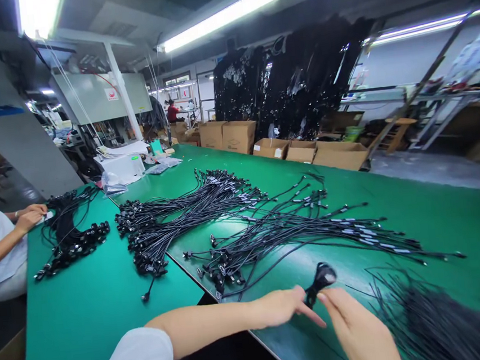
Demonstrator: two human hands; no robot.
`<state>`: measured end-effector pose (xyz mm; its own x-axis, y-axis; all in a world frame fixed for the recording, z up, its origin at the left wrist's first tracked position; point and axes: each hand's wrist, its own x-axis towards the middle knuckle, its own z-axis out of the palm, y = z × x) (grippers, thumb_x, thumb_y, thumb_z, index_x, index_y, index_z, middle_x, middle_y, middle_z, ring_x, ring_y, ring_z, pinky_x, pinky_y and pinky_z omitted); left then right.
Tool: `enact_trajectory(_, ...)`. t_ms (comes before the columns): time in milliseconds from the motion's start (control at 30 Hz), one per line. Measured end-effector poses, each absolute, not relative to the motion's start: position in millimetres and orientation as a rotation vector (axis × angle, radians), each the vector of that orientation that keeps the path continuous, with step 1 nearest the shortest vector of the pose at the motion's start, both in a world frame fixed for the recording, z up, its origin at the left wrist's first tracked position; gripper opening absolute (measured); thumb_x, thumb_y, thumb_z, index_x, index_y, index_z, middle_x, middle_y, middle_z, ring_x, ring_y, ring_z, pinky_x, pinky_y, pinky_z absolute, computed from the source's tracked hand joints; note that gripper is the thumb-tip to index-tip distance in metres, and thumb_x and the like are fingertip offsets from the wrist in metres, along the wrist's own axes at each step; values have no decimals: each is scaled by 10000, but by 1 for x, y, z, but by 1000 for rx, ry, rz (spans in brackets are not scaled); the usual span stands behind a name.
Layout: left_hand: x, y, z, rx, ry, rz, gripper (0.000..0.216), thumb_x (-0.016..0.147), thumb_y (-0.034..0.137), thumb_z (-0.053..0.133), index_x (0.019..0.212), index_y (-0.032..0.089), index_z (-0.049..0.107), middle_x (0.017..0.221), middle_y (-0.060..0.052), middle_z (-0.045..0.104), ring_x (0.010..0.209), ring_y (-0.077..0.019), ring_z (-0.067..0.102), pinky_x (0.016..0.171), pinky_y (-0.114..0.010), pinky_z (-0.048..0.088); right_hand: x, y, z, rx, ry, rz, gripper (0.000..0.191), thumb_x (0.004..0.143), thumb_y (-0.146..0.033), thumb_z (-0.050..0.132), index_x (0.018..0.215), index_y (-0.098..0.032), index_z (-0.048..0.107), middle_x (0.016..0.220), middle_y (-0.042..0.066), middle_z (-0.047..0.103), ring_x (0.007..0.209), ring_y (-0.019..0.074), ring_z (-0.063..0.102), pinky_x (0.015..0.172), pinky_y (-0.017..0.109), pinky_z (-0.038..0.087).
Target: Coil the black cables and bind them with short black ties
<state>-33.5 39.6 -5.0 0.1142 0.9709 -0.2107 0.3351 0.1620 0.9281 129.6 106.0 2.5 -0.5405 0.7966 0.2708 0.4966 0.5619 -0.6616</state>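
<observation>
My left hand (280, 307) grips a coiled black cable (321, 278) that is gathered into a small bundle above the green table. My right hand (358, 327) is closed in a pinch at the near side of the bundle; what its fingertips hold is blurred. Beyond my hands lies a loose spread of black cables (296, 231) with connectors at both ends and pale labels near the far ends. To the left sits a thicker heap of similar cables (191, 207). Thin black strands (440, 319) form a pile at my right.
The green table (449, 194) has a metal-edged seam (185, 270) on the left. A co-worker's hands (31, 217) hold something white beside another cable bundle (73, 235). Cardboard boxes (238, 137) line the far edge. Papers and plastic bags (164, 164) lie at the back left.
</observation>
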Motion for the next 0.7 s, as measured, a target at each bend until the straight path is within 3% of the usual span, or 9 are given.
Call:
enact_trajectory(67,-40,51,-10,942,1388,887,932,909,631,-30,930,97,734,637,-32,469,692,-183,459,791,-351,420,121,88,0,-864,-2338,667,332,882,-442,416,735,-235,630,690,15,630,579,131,577,559,200,466)
enact_trajectory(133,-47,54,-3,763,1309,991,947,884,692,16,875,69,728,608,-27,468,658,-172,459,759,-338,431,114,75,-6,-748,-2435,724,335,908,-416,391,747,-238,625,697,9,635,600,131,593,594,200,482)
enact_trajectory(233,-51,43,14,1001,1229,1069,760,892,676,254,747,103,732,695,-40,549,701,-157,492,777,-301,433,111,79,-10,-859,-2476,763,346,912,-417,380,710,-234,593,660,2,626,591,148,592,573,219,469)
enact_trajectory(367,-42,22,20,1426,1286,1010,411,887,463,499,718,174,737,812,-18,577,793,-141,536,838,-260,427,115,92,6,-1049,-2339,627,338,917,-406,362,706,-224,553,690,20,612,618,159,566,585,242,418)
enact_trajectory(500,-36,22,-1,1194,1501,1288,264,832,404,615,952,175,663,857,-20,599,855,-168,563,858,-305,451,111,81,22,-1001,-2288,584,308,938,-330,345,776,-211,578,794,55,599,743,164,547,683,253,389)
enact_trajectory(600,-36,25,-13,1233,1346,1330,409,847,427,613,1173,181,603,1168,-87,614,1115,-217,548,1006,-352,403,103,73,18,-932,-2127,847,282,929,-354,385,763,-201,554,797,50,565,765,160,517,731,265,387)
enact_trajectory(700,-34,21,-11,1209,1185,1283,403,892,433,551,1190,174,627,1279,-107,609,1233,-245,511,1094,-382,335,101,66,7,-917,-1756,1494,331,885,-470,444,695,-200,470,629,-12,427,556,112,389,560,236,351)
